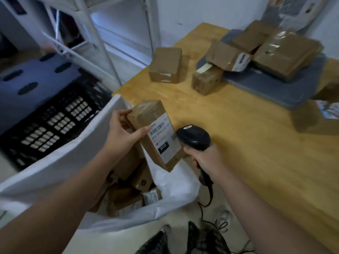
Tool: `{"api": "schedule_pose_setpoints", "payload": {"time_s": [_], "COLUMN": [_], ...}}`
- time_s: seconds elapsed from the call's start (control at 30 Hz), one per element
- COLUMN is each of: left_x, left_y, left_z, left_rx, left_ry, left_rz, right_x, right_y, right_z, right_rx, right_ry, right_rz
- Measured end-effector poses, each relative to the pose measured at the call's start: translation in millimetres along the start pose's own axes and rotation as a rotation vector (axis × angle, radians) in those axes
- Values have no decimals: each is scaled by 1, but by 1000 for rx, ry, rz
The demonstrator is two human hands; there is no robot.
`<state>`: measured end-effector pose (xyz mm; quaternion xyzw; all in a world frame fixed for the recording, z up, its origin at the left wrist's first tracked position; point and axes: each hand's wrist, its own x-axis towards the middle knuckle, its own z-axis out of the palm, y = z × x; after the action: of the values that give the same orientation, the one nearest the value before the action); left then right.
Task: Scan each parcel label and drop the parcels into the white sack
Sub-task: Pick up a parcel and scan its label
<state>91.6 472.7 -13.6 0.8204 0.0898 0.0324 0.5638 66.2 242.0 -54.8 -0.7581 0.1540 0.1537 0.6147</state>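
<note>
Head view: we look down at our two hands, the desk (247, 153) and the white sack (60, 167).
What could go wrong: we think the parcel (156, 132) could slip and fall into the sack before it is scanned, because only our thumb and fingertips pinch it and it hangs right over the opening.
What else could go wrong: we think the scan could miss, because the scanner (193, 137) sits very close to the side of the label (164, 138) and may not see the whole barcode.
One more worry: the scanner's cord (208, 197) hangs down near our feet, so it could catch on something and tug our hand.
Left hand: our left hand (124, 132) is closed on the parcel, thumb on the top face just beside the label, fingers (122, 112) curled round the far edge.
Right hand: our right hand (205, 158) is wrapped tight round the scanner handle.
Where the parcel is: it is up in the air, tilted, label facing up, over the mouth of the sack and just beside the desk edge.
In the sack: more boxes (132, 187) already lie inside.
On the desk: other parcels (166, 65) wait at the far side, well apart from our hands.
</note>
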Motion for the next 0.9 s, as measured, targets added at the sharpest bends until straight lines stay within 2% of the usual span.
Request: {"api": "schedule_pose_setpoints", "payload": {"time_s": [0.13, 0.27, 0.33, 0.43, 0.6, 0.77, 0.9], "left_x": [-15, -23, -26, -16, 3, -8, -10], "left_y": [-50, -103, -130, -170, -239, -307, -327], "left_z": [-56, -65, -61, -51, -38, -34, -24], "left_rx": [173, 429, 595, 838, 966, 1174, 1278], "left_ry": [-79, -117, -158, -304, -415, -648, -743], "left_rz": [-33, -83, -30, 73, -112, -261, -272], "right_x": [-8, -8, -6, -1, 15, 32, 41], "right_y": [22, 57, 68, 77, 98, 135, 156], "right_z": [59, 86, 97, 111, 140, 168, 182], "right_rx": [-32, -116, -147, -186, -177, -216, -284], "right_ry": [-44, -3, 18, 8, -48, -88, -113], "right_rz": [44, 89, 107, 123, 147, 178, 188]}}
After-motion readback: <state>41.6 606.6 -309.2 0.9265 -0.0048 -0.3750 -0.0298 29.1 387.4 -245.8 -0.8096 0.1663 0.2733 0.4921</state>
